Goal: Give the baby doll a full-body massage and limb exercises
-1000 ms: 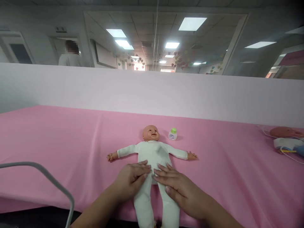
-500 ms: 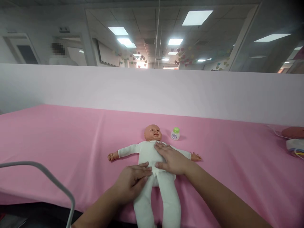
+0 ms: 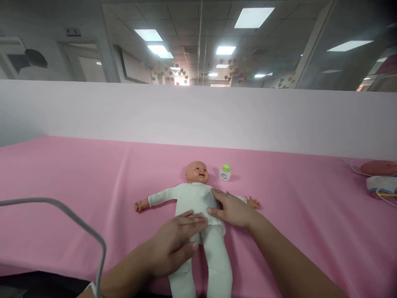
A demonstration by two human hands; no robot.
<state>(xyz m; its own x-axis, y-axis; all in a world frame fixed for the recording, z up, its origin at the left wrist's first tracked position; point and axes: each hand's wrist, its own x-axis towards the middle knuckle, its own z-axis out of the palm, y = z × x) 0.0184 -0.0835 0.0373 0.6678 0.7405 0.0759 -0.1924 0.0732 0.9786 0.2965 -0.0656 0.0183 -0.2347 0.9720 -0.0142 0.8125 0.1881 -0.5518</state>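
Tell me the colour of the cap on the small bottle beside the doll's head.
Light green, on a white bottle, clearest in the head view.

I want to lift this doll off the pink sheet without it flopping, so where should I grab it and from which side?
Probably the trunk of the doll, from above, one hand on each flank. It lies flat on its back with limbs spread, and the left hand and right hand rest there.

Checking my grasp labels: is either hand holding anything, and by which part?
Nothing is gripped: left hand rests flat on the doll at its hips, right hand on its side.
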